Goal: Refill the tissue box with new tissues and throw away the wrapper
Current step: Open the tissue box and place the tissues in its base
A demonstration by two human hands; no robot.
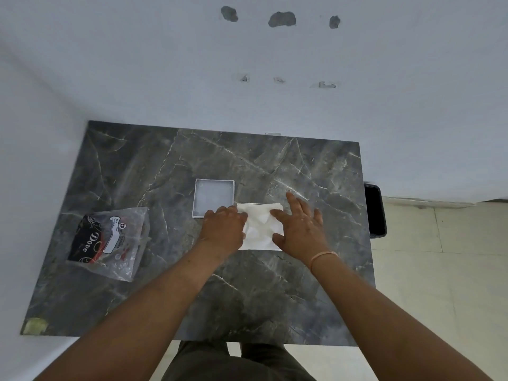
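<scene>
A white stack of tissues [261,229] lies at the middle of the dark marble table [247,298]. My left hand [224,228] rests on the stack's left edge, fingers curled down over it. On the stack's right side lies my right hand [299,226], fingers spread flat. Just left and behind the stack, an open white square tissue box [214,198] sits upright, and it looks empty inside. The clear plastic wrapper [110,243], with black and red print, lies crumpled at the table's left.
A black bin [375,213] stands on the floor beside the table's right edge. A pale wall runs behind and to the left of the table. My legs show below the front edge.
</scene>
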